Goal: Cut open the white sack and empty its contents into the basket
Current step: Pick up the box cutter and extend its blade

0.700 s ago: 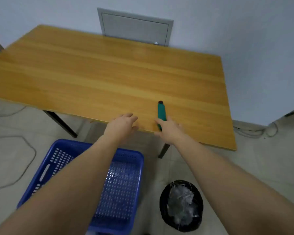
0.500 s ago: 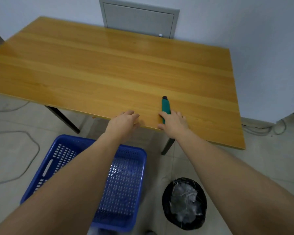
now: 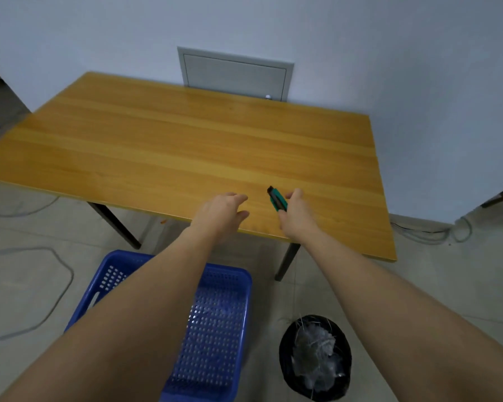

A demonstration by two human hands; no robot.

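Note:
A green utility knife (image 3: pixel 277 198) with a black tip is gripped in my right hand (image 3: pixel 295 217) over the near edge of the wooden table (image 3: pixel 172 149). Its tip points away and to the left. My left hand (image 3: pixel 221 214) hovers beside it at the table edge, fingers apart and holding nothing. A blue perforated basket (image 3: pixel 215 329) stands on the floor below my arms, partly hidden by my left forearm. No white sack is in view.
A black bin (image 3: pixel 315 359) lined with a bag and holding crumpled clear plastic stands on the floor right of the basket. Cables (image 3: pixel 41 285) lie on the floor at left and at right by the wall. A grey wall panel (image 3: pixel 235 74) sits behind the table.
My right hand has closed around the green knife and lifted it off the table, tilting it to the left. The view has tipped upward.

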